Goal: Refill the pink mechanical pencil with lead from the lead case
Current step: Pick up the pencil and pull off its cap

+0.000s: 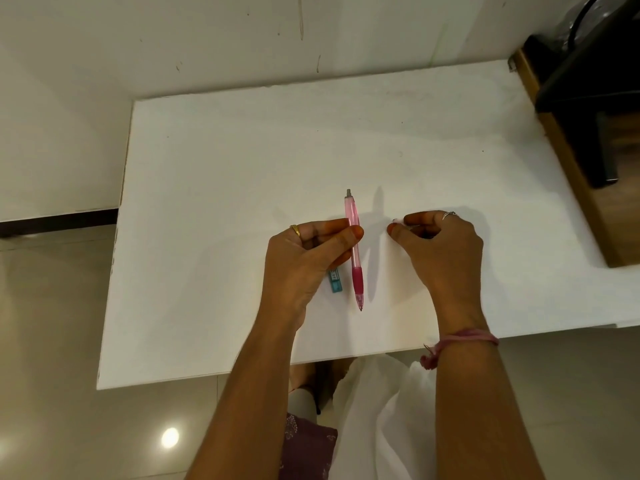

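The pink mechanical pencil (354, 247) is pinched at mid-barrel between the thumb and fingers (355, 233) of the left hand (304, 258), held above the counter (207, 202) with its grey cap end pointing away and its tip toward the person. The right hand (443, 244) sits just beside it, its fingers curled together at a small whitish bit; whether that is the pencil's eraser or something else is too small to tell. The teal lead case (335, 280) lies on the counter, partly under the left hand. Judging from this, the pencil's top is being opened. To do it well, keep the barrel steady, set the small piece down where it will not roll, then reach for the lead case.
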